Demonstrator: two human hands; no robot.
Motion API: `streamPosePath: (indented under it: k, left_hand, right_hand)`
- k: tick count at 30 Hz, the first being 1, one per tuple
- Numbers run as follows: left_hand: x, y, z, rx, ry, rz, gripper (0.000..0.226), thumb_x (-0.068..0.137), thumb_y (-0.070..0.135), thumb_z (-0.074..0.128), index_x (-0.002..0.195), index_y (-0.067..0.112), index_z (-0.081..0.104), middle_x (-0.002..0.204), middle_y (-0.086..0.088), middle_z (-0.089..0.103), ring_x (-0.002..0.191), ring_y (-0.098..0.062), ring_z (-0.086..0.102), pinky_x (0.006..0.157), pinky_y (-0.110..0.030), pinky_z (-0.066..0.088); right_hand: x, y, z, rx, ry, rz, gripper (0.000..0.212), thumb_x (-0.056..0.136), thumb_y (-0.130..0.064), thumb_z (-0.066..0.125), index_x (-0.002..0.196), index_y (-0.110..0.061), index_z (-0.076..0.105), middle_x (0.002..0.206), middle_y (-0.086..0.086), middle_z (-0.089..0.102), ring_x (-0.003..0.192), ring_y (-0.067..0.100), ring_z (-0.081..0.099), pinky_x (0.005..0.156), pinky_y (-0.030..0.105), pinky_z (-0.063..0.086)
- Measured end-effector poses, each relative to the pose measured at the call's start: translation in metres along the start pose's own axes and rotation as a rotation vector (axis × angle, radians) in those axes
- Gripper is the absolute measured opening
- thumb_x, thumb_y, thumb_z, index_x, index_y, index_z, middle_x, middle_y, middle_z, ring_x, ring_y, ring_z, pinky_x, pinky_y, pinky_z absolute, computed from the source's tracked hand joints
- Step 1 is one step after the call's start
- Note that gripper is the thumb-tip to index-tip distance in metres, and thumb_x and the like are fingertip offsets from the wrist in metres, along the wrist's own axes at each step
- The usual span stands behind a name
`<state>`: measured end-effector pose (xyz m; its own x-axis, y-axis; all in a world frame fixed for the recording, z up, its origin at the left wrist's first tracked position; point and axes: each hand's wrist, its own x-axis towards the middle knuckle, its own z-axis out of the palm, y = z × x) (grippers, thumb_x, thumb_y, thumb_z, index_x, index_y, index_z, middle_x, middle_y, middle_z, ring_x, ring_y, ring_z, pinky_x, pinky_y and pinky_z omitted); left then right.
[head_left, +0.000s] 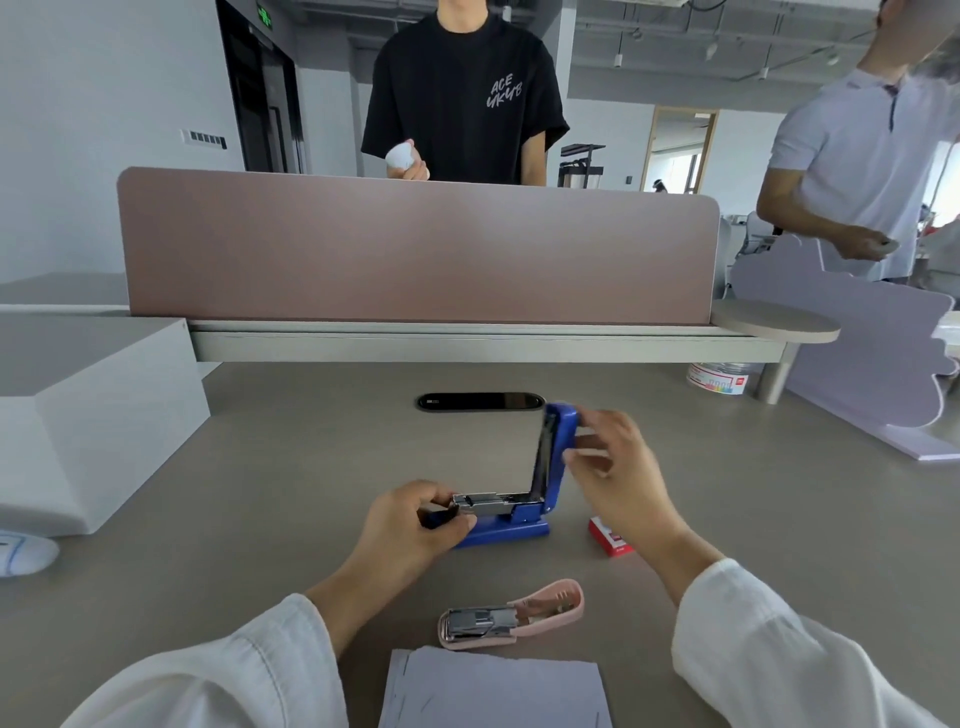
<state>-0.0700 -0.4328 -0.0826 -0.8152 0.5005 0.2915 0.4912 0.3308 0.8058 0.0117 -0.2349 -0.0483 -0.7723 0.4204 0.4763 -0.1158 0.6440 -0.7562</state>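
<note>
A blue stapler (519, 525) stands on the grey desk with its lid (558, 452) swung upright and its metal staple channel laid bare. My left hand (410, 525) grips the front end of the stapler's base and channel. My right hand (618, 467) is just right of the raised lid, thumb and fingers bent near its back; whether it pinches something small I cannot tell. A red staple box (608, 538) lies on the desk partly behind my right wrist.
A pink stapler (511, 616) lies open in front of me above a stack of pale paper (493, 693). A white box (83, 415) stands at left, a low shelf and pink partition (415, 249) behind. Two people stand beyond the partition.
</note>
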Motion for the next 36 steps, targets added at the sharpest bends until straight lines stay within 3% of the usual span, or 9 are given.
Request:
streamPosePath:
  k: [3,6,12,16,19,22,28,34,36]
  left_hand:
    - [0.000,-0.001,-0.003,-0.067,-0.060,-0.036,0.046,0.066,0.021,0.079,0.101,0.031,0.052,0.089,0.013,0.061,0.076,-0.011,0.063,0.060,-0.009,0.047]
    - [-0.001,-0.001,-0.005,-0.072,-0.142,-0.038,0.074,0.059,0.022,0.083,0.116,0.033,0.038,0.098,0.015,0.057,0.081,-0.013,0.065,0.064,-0.015,0.049]
    - [-0.003,-0.004,-0.002,-0.054,-0.160,0.050,0.055,0.060,0.019,0.083,0.098,0.039,0.048,0.103,0.013,0.060,0.084,-0.014,0.064,0.065,-0.010,0.048]
    - [-0.002,-0.004,-0.002,-0.010,-0.181,0.054,0.031,0.069,0.022,0.077,0.083,0.038,0.054,0.090,0.015,0.063,0.079,-0.005,0.061,0.063,-0.009,0.046]
    - [-0.001,-0.005,0.000,0.021,-0.144,0.033,0.019,0.076,0.024,0.071,0.079,0.035,0.055,0.081,0.014,0.064,0.076,0.000,0.060,0.060,-0.006,0.043]
    - [0.000,-0.003,0.003,0.071,-0.169,0.034,0.016,0.076,0.025,0.071,0.083,0.028,0.057,0.080,0.016,0.062,0.075,0.003,0.057,0.059,-0.005,0.042]
    - [0.006,0.010,0.009,0.049,-0.242,0.057,0.056,0.076,0.016,0.071,0.116,0.042,0.041,0.098,0.014,0.057,0.086,0.002,0.057,0.064,-0.003,0.044]
    - [0.042,0.029,0.033,0.083,-0.353,0.149,0.046,0.078,0.005,0.067,0.095,0.045,0.051,0.108,0.010,0.060,0.083,0.009,0.059,0.069,-0.004,0.044]
    - [0.053,0.031,0.051,0.076,-0.394,0.154,0.046,0.080,0.009,0.066,0.098,0.050,0.055,0.113,0.013,0.059,0.084,-0.007,0.063,0.072,-0.010,0.048]
  right_hand:
    - [-0.011,-0.006,0.021,-0.177,-0.345,-0.156,0.036,0.088,-0.006,0.055,0.121,-0.021,0.057,0.121,-0.008,0.049,0.106,0.005,0.051,0.084,-0.002,0.034]
    - [-0.013,-0.007,0.023,-0.227,-0.462,-0.200,0.035,0.091,-0.005,0.048,0.121,-0.018,0.058,0.122,-0.004,0.058,0.108,0.001,0.048,0.088,-0.003,0.028]
    - [-0.019,-0.009,0.018,-0.273,-0.533,-0.191,0.032,0.094,-0.010,0.045,0.121,-0.019,0.059,0.119,-0.002,0.063,0.107,0.006,0.054,0.087,0.005,0.035]
    - [-0.017,-0.004,0.018,-0.342,-0.420,-0.118,0.033,0.092,-0.019,0.049,0.124,-0.018,0.055,0.127,0.000,0.058,0.118,0.015,0.050,0.099,0.023,0.036]
    - [-0.014,0.003,0.006,-0.491,-0.309,0.098,0.039,0.090,-0.027,0.051,0.128,-0.021,0.050,0.135,0.000,0.050,0.125,0.020,0.042,0.102,0.033,0.036]
    - [-0.020,0.012,-0.005,-0.713,-0.345,0.352,0.054,0.083,-0.037,0.057,0.132,-0.020,0.041,0.137,0.006,0.041,0.125,0.030,0.035,0.098,0.042,0.038]
    - [-0.034,0.029,-0.030,-0.695,-0.260,0.471,0.069,0.077,-0.046,0.063,0.131,-0.014,0.035,0.129,0.013,0.044,0.120,0.031,0.041,0.093,0.036,0.042]
    - [-0.035,0.060,-0.091,-0.529,-0.127,0.466,0.051,0.067,-0.048,0.069,0.102,-0.019,0.046,0.106,0.001,0.051,0.102,0.021,0.047,0.076,0.027,0.041]
    - [-0.031,0.081,-0.126,-0.515,0.007,0.516,0.049,0.066,-0.048,0.070,0.097,-0.018,0.048,0.102,0.000,0.049,0.100,0.022,0.048,0.075,0.027,0.040]
